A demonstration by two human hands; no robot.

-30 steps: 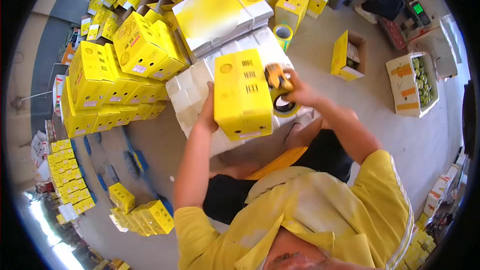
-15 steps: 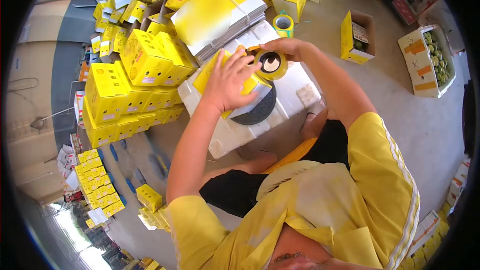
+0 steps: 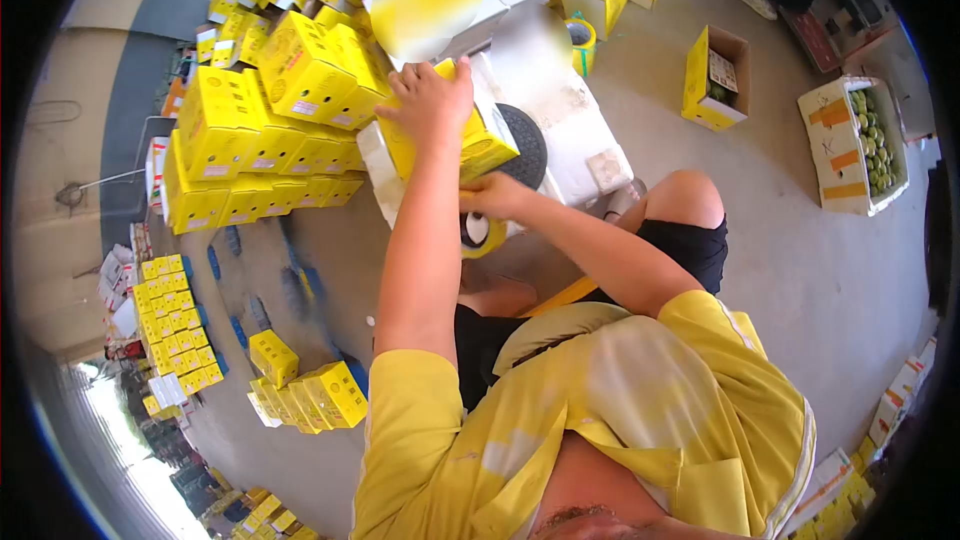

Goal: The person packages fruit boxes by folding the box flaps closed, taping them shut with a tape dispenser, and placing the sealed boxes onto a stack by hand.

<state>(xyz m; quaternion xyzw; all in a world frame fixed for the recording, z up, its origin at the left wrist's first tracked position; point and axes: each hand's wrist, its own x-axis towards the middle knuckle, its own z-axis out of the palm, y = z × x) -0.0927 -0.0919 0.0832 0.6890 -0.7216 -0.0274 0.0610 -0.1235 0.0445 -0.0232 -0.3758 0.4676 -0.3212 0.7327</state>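
Fingers spread wide, a worker's left hand [image 3: 437, 108] presses on a yellow box [image 3: 487, 143], while the fingers of the right hand [image 3: 492, 194] curl closed on a tape roll [image 3: 488, 248] just below the box's near end, the grip partly hidden by the left forearm. The box sits on a white foam block [image 3: 583, 118], its side overlapping a dark, round pad [image 3: 527, 143] with a rough, speckled-looking face.

Its cardboard looks thin but stiff, with smooth printed faces, straight edges and square corners; it would probably keep its shape under a flat palm. Whether it is full cannot be told, so its weight is a guess. The surest hold is likely across two opposite sides, clear of the glossy tape, as smooth panels could slide under a light touch.

Similar boxes [image 3: 215, 120] stand stacked to the left; to the right, a pale crate [image 3: 830, 165] holds small, round green fruit [image 3: 873, 130].
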